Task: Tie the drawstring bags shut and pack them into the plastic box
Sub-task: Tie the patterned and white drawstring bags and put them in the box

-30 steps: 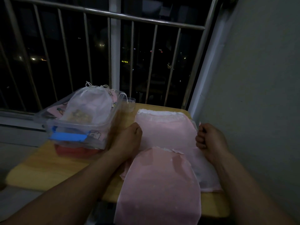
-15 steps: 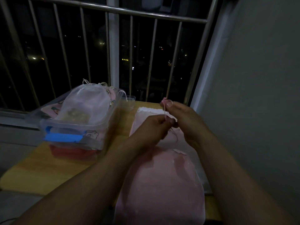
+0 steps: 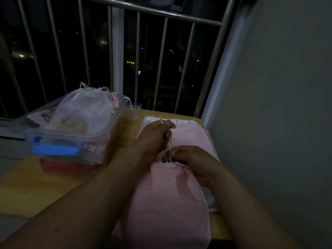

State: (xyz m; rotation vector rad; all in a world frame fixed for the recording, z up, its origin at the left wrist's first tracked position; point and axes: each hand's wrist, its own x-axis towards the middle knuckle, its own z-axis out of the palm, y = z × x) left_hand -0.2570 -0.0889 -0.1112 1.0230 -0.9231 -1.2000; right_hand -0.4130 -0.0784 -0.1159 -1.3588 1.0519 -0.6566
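- The near pink bag [image 3: 167, 203] was soft, matt cloth, lightly creased.
- Its pink drawstring [image 3: 170, 139] was thin cord.
- The plastic box [image 3: 71, 135], at ten o'clock, was clear glossy plastic with an opaque blue latch [image 3: 53, 150].
- The white bag [image 3: 84, 108] inside was sheer mesh.
- The surface [image 3: 36, 186] looked like smooth pale wood.
- The railing [image 3: 161, 14], at twelve o'clock, was metal with a dull sheen.
- The wall [image 3: 278, 105] was matt.

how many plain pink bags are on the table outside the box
2: the near bag, mouth gathered, and the far bag lying flat behind it. Others may be hidden underneath.
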